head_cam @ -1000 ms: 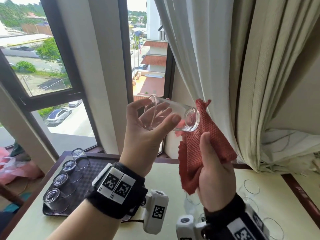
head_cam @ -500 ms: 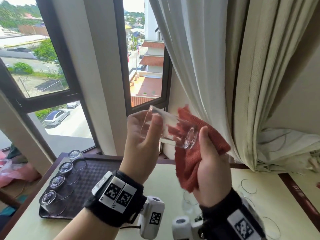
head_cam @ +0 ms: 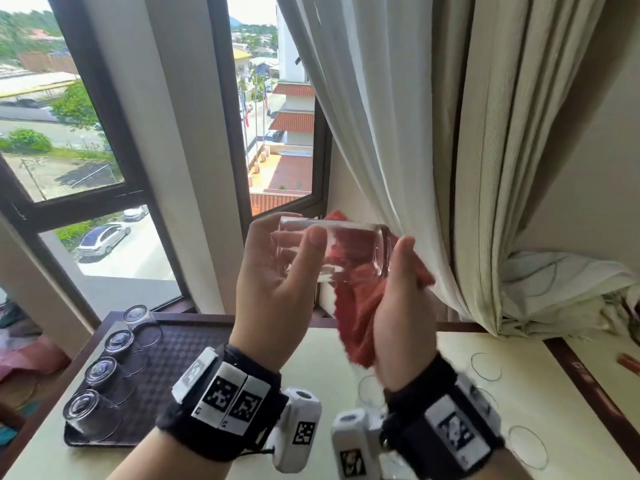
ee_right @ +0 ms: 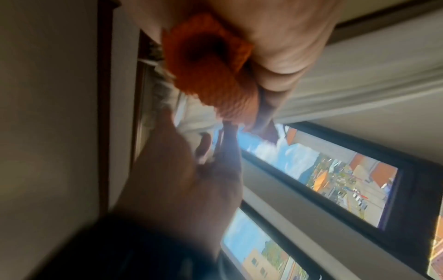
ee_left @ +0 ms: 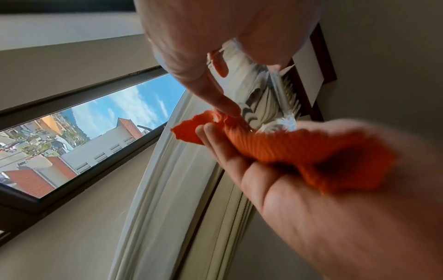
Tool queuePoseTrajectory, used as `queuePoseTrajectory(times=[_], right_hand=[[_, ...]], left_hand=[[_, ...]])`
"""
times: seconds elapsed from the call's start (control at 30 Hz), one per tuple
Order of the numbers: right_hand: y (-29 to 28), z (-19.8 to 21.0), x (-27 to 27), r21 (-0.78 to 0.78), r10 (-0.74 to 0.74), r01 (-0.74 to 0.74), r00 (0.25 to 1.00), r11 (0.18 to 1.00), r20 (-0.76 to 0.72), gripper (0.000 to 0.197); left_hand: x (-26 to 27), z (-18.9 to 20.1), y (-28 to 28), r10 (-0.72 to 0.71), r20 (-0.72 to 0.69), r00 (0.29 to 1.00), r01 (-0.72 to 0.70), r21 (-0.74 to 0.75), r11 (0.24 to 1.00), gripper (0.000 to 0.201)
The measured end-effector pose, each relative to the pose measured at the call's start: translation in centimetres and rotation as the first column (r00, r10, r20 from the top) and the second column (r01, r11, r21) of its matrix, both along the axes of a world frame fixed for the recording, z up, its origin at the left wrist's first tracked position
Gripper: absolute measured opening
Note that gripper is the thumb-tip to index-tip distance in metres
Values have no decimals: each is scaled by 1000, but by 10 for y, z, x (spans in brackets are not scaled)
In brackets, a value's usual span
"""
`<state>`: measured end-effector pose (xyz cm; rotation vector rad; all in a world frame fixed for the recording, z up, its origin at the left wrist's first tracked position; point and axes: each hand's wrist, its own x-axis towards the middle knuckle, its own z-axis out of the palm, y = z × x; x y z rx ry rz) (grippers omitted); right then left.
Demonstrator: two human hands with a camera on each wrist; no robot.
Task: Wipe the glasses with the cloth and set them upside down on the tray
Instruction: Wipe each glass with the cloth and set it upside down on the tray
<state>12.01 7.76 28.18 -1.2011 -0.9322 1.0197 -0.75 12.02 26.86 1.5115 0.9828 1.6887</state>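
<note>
Clear glass (head_cam: 332, 249) up in front of the window, lying on its side, and the left hand (head_cam: 277, 289) has it by the open end, thumb curled across the near wall and fingers showing through from behind. Its thick base points toward the right hand (head_cam: 394, 306), which is wrapped around the red cloth (head_cam: 360, 306), thumb up beside the base and the cloth bunched between palm and glass (the weave shows red straight through the glass wall). From the left wrist view the cloth (ee_left: 299, 149) drapes over the right hand's fingers (ee_left: 215, 140) and meets the glass base (ee_left: 275, 127); the right wrist view is blurred, but the cloth (ee_right: 208, 75) is plainly balled up inside that hand's curled grip. Below and to the left of the left hand sits the dark tray (head_cam: 173, 368) on the pale surface (head_cam: 519, 393), and four glasses stand on it upside down in a line along its far-left edge: one (head_cam: 138, 315) at the back, then another (head_cam: 119, 341), a third (head_cam: 100, 370), and the nearest (head_cam: 81, 407). Below the right hand, faint rims of more clear glasses (head_cam: 486, 367) show on the surface, hard to count behind the wrists. Pale curtains (head_cam: 450, 133) hang just beyond the right hand.
</note>
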Motion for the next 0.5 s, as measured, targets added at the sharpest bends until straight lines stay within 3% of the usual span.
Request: queuePoseTrajectory(times=[0.07, 0.13, 0.2, 0.27, 0.33, 0.37, 0.43, 0.5], right_hand=[[-8, -16, -18, 87, -33, 31, 999, 996, 18, 71], [-4, -27, -23, 362, -155, 89, 975, 928, 159, 75], [6, -23, -14, 578, -245, 8, 910, 816, 334, 67], [20, -13, 3, 669, -318, -105, 818, 736, 479, 54], [31, -2, 20, 646, -314, -143, 783, 749, 537, 46], [33, 3, 26, 595, -245, -133, 824, 793, 510, 44], [29, 10, 28, 388, -36, -90, 952, 917, 305, 49], [21, 10, 20, 73, 50, -50, 999, 996, -11, 62]], left_hand=[[1, 2, 1, 23, 0, 1000, -23, -8, 1000, 48], [3, 2, 1, 15, 3, 1000, -15, -52, 999, 55], [5, 0, -1, -5, 18, 1000, 6, -86, 996, 61], [6, -4, -4, -24, 60, 998, 30, -112, 993, 63], [6, -5, -7, -28, 76, 997, 37, -117, 992, 60], [6, -6, -8, -29, 68, 997, 36, -115, 993, 58], [8, -4, -9, -41, 79, 996, 51, -124, 991, 53], [10, -1, -8, -70, 157, 985, 94, -147, 985, 53]])
